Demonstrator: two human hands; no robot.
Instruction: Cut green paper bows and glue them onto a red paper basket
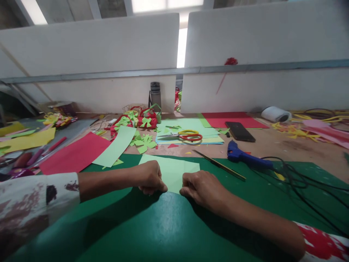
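Observation:
A light green sheet of paper (174,169) lies on the dark green mat in front of me. My left hand (152,177) is closed at its near left edge, thumb and fingers pressed together on the paper. Opposite it, my right hand (200,187) pinches the same near edge a short way to the right. The near edge runs between both thumbs; whether it is folded there I cannot tell. Just beyond the sheet, a pencil-like gold stick (219,165) rests slantwise on the mat.
Behind the mat (131,233), scissors (188,135) lie on stacked pale green paper (163,123). A blue glue gun (248,154) with a looping black cable sits right, near a phone (240,131). Red paper (77,153) and green cutouts (145,143) lie left; a bottle (155,95) stands behind.

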